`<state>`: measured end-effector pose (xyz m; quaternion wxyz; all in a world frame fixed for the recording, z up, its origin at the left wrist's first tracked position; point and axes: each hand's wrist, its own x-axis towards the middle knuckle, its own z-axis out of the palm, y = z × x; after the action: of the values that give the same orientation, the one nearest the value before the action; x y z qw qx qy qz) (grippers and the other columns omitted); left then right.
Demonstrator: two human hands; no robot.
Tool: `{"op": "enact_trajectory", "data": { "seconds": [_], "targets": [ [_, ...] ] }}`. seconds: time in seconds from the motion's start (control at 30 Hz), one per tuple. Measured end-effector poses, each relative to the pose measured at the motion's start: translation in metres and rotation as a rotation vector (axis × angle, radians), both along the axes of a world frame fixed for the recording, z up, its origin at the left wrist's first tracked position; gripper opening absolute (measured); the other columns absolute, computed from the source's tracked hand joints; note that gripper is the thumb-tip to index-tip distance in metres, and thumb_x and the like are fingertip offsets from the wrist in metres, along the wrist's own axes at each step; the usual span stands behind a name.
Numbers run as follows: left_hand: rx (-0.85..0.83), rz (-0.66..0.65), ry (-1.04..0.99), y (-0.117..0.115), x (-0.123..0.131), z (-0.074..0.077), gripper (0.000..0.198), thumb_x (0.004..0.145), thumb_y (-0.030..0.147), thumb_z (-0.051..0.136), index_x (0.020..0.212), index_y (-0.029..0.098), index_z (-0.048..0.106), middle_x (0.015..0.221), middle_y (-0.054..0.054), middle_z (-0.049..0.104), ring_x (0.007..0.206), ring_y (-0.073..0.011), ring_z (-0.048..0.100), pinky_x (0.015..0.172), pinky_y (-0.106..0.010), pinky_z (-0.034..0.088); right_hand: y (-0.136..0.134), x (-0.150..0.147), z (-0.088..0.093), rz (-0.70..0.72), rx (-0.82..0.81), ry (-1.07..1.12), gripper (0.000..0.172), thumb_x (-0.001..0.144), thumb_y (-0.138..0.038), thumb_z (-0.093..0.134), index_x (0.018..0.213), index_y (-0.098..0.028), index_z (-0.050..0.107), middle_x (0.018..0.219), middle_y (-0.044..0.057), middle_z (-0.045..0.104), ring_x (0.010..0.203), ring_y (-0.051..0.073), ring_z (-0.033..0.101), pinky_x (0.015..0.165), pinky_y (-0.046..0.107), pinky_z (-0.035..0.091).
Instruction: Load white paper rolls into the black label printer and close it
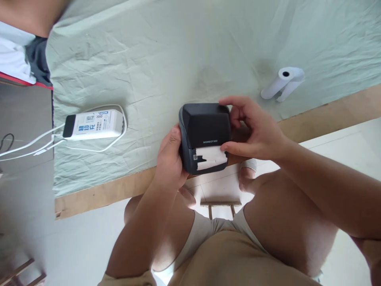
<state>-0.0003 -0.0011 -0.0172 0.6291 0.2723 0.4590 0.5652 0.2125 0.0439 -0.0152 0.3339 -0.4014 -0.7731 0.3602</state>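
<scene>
A black label printer (206, 129) is held over the front edge of the cloth-covered table. White paper (210, 157) with torn, ragged edges lies across its lower front, below the NIIMBOT lettering. My left hand (171, 157) grips the printer's left side, thumb along the edge and the other fingers hidden beneath. At the right side is my right hand (253, 129), its thumb on the paper's upper right corner and its index finger at the printer's top right corner. The remaining fingers curl by the right side.
A white paper roll (272, 85), partly unrolled, rests on the green cloth (166, 59) at right. At left lies a white power strip (95, 124) with cables. Another person's arm (32, 14) shows at top left. A wooden table edge (104, 188) runs along the front.
</scene>
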Motion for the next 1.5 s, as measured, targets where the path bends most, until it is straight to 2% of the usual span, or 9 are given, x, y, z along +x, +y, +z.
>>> {"op": "enact_trajectory", "data": {
  "seconds": [0.2,0.4,0.57,0.8,1.03,1.17,1.3,1.4,1.5],
  "targets": [
    [-0.040,0.053,0.013,-0.001,-0.001,-0.005,0.030,0.098,0.053,0.072,0.090,0.023,0.076,0.082,0.002,0.077,0.083,-0.0197,0.079,0.080,-0.033,0.068,-0.018,-0.009,0.020,-0.237,0.102,0.145,0.031,0.097,-0.048,0.072,0.122,-0.032,0.063,0.051,-0.011,0.053,0.045,0.012,0.050,0.052,0.033,0.046],
    [-0.081,0.053,-0.017,-0.001,0.000,-0.005,0.029,0.095,0.052,0.076,0.092,0.023,0.076,0.086,0.002,0.080,0.084,-0.0177,0.080,0.075,-0.028,0.067,-0.017,-0.017,0.025,-0.381,0.200,0.288,0.022,0.102,-0.045,0.065,0.121,-0.033,0.064,0.091,-0.001,0.078,0.071,0.017,0.074,0.050,0.031,0.048],
    [-0.095,0.002,-0.020,0.000,0.001,-0.003,0.030,0.094,0.054,0.076,0.097,0.024,0.074,0.086,0.000,0.080,0.094,-0.0243,0.082,0.081,-0.036,0.069,-0.007,-0.022,0.029,-0.288,0.253,-0.093,0.011,0.097,-0.037,0.063,0.104,-0.031,0.069,0.093,0.000,0.078,0.063,0.017,0.062,0.060,0.038,0.047],
    [-0.015,-0.124,-0.020,0.003,0.004,0.007,0.050,0.091,0.074,0.066,0.095,0.025,0.070,0.088,-0.006,0.079,0.115,-0.0347,0.078,0.085,-0.044,0.068,-0.013,-0.035,0.047,-0.240,0.256,-0.535,0.013,0.092,-0.032,0.059,0.090,-0.027,0.071,0.079,0.003,0.070,0.066,0.019,0.057,0.058,0.034,0.020],
    [-0.003,-0.132,-0.038,-0.003,-0.001,-0.001,0.033,0.098,0.057,0.069,0.095,0.025,0.072,0.076,0.000,0.070,0.084,-0.0249,0.080,0.074,-0.037,0.068,-0.006,-0.034,0.049,-0.169,0.319,-0.640,0.013,0.086,-0.039,0.068,0.083,-0.028,0.063,0.059,0.001,0.051,0.048,0.013,0.024,0.049,0.032,0.012],
    [-0.034,-0.123,-0.005,-0.003,-0.002,-0.002,0.041,0.096,0.066,0.068,0.094,0.024,0.072,0.080,-0.003,0.074,0.088,-0.0280,0.082,0.073,-0.039,0.068,-0.010,-0.022,0.059,-0.091,0.192,-0.406,0.020,0.078,-0.027,0.072,0.097,-0.030,0.066,0.071,-0.002,0.064,0.048,0.012,0.043,0.046,0.032,0.027],
    [-0.065,-0.143,-0.016,-0.003,-0.002,0.000,0.046,0.096,0.069,0.066,0.101,0.024,0.076,0.099,-0.006,0.081,0.101,-0.0326,0.083,0.078,-0.042,0.071,-0.009,-0.001,0.065,-0.165,0.016,0.215,0.038,0.080,-0.026,0.075,0.114,-0.039,0.066,0.098,-0.006,0.070,0.055,0.010,0.056,0.043,0.030,0.041],
    [-0.089,-0.144,-0.010,-0.003,-0.003,0.000,0.049,0.096,0.070,0.065,0.104,0.024,0.077,0.105,-0.007,0.082,0.105,-0.0340,0.083,0.079,-0.043,0.072,0.003,0.009,0.049,-0.255,-0.171,0.528,0.037,0.077,-0.040,0.081,0.109,-0.035,0.063,0.088,-0.005,0.068,0.054,0.012,0.056,0.042,0.031,0.040],
    [-0.092,-0.112,-0.012,-0.002,-0.004,-0.001,0.046,0.096,0.068,0.066,0.106,0.024,0.078,0.106,-0.006,0.083,0.108,-0.0339,0.082,0.081,-0.042,0.072,0.015,0.015,0.022,-0.317,-0.213,0.472,0.042,0.071,-0.041,0.091,0.100,-0.030,0.064,0.071,-0.003,0.062,0.052,0.013,0.051,0.044,0.032,0.038]
  ]
}}
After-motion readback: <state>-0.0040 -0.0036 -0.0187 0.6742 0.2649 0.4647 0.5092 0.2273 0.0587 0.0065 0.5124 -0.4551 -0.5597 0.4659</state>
